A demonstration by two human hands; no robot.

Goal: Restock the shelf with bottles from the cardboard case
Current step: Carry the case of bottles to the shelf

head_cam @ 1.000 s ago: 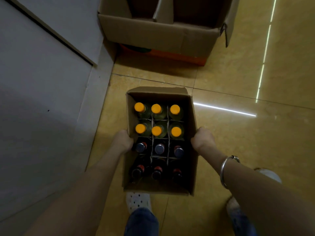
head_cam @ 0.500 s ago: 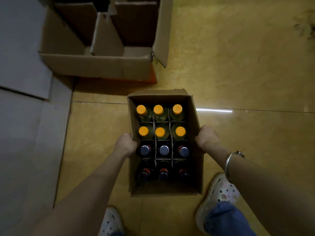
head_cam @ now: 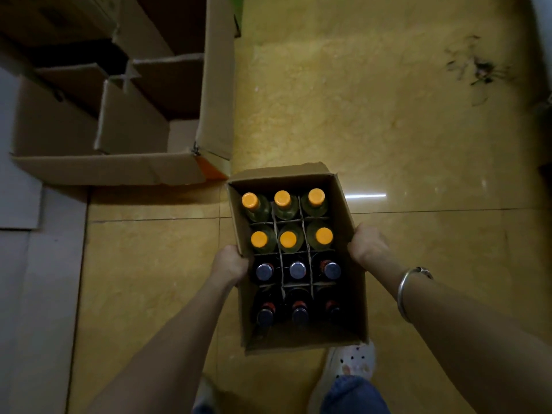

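- Cardboard case (head_cam: 352,282) sits between your two hands, held up over the yellow floor (head_cam: 373,115). It is a brown box with flat, thin walls and an open top.
- Your left hand (head_cam: 230,264) grips the left wall of the case, with your fingers curled over its top edge.
- Your right hand (head_cam: 369,246) grips the right wall the same way. A thin, shiny metal bangle (head_cam: 409,282) goes round that wrist.
- Inside the case, thin cardboard strips (head_cam: 304,231) make small square pockets, three across and four deep. One bottle stands in each pocket.
- Orange-capped bottles (head_cam: 288,239) fill the two rows past your hands. Their caps are round and smooth, and their bodies look pale and see-through.
- Dark bottles (head_cam: 297,270) fill the two rows from your hands back to your body. Their caps look round and grey-blue, and some necks show a bit of red.
- Past your left hand lies a big open carton (head_cam: 125,171), brown and creased, with tall dividers inside. Its near orange corner looks just beside the far left corner of your case.
- Past your right hand the floor is smooth, glossy tile with thin lines and a bright streak of light. A dark scuff mark (head_cam: 478,68) lies far off on that side.
- Out beyond your left arm is a flat grey surface (head_cam: 21,279) with a straight edge along the floor.
- Below the case you can see a white shoe (head_cam: 355,360) with small holes and a blue jeans leg (head_cam: 352,395).
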